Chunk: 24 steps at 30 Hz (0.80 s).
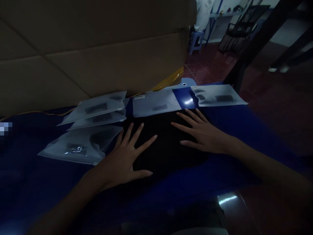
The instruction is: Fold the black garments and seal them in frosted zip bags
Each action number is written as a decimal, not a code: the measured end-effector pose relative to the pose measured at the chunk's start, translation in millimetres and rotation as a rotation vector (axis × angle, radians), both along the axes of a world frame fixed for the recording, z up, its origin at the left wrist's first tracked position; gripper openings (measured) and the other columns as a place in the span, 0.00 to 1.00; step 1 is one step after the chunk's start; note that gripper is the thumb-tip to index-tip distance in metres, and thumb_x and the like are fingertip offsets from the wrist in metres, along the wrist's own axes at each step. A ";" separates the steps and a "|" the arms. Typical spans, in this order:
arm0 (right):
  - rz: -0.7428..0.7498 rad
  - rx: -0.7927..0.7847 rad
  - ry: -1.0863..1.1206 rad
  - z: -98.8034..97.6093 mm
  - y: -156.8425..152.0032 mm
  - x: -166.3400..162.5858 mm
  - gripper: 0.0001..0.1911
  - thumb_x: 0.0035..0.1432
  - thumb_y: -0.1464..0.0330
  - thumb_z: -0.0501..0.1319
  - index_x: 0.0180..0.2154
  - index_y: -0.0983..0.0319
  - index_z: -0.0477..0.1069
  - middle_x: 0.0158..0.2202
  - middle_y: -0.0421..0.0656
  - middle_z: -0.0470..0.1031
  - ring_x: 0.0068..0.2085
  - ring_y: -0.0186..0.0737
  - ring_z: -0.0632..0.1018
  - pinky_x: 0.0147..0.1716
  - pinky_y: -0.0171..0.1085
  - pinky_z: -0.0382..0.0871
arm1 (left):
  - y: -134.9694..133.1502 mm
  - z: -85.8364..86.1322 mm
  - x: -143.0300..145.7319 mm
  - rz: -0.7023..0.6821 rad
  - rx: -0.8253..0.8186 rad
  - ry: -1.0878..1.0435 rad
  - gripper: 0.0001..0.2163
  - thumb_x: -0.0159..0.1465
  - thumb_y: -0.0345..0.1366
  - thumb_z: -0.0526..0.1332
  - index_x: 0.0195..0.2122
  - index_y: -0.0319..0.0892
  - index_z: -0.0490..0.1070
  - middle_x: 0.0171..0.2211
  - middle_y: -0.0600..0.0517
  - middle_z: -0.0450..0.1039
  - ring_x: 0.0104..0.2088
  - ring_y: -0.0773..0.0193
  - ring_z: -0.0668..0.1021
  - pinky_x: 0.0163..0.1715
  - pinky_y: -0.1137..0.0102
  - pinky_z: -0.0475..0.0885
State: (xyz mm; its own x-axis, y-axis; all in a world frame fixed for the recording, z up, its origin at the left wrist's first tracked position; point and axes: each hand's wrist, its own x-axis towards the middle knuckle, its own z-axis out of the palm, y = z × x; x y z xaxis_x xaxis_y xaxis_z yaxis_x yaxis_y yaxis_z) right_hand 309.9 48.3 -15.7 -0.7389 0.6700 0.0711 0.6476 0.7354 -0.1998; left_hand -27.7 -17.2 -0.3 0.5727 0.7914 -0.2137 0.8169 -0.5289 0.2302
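A piece of black cloth [166,150] lies spread on the blue table; its folds and outline are hard to make out in the dim light. On its left part my left hand [127,155] rests flat, fingers spread. My right hand [199,132] presses on the right part, also with fingers apart. Frosted zip bags with dark printed labels lie around the cloth: a front left bag [88,143] by my left wrist, a stacked bag [102,104] behind it, a flat bag [156,102] beyond the cloth, and another bag [217,94] at the back right.
A large cardboard box [97,55] stands along the table's back left edge, with a thin yellow strap [46,113] at its foot. The blue table [246,137] ends at the right above a red tiled floor. Farther off are a black chair [242,29], a blue stool [197,40] and people.
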 end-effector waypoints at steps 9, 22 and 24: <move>0.008 -0.162 -0.027 1.3 10.0 15.7 0.44 0.68 0.42 0.56 0.76 0.46 0.40 0.79 0.45 0.35 0.77 0.65 0.39 0.70 0.73 0.38 | 2.3 2.2 -1.4 -0.011 -0.020 0.014 0.48 0.63 0.70 0.59 0.76 0.64 0.35 0.77 0.46 0.15 0.73 0.17 0.34 0.60 0.20 0.51; 0.058 -0.136 0.106 11.8 7.5 9.1 0.42 0.66 0.43 0.60 0.74 0.51 0.55 0.77 0.49 0.50 0.76 0.65 0.51 0.70 0.70 0.48 | 8.1 -1.3 0.3 -0.109 0.169 -0.087 0.39 0.71 0.59 0.59 0.77 0.60 0.42 0.79 0.44 0.35 0.75 0.28 0.45 0.66 0.27 0.50; 0.141 -0.142 0.179 21.0 7.3 8.7 0.41 0.61 0.43 0.65 0.69 0.55 0.65 0.71 0.52 0.62 0.72 0.64 0.60 0.67 0.66 0.56 | 7.9 4.6 1.1 -0.174 0.208 -0.160 0.33 0.72 0.53 0.61 0.75 0.55 0.53 0.76 0.42 0.48 0.74 0.34 0.54 0.67 0.35 0.58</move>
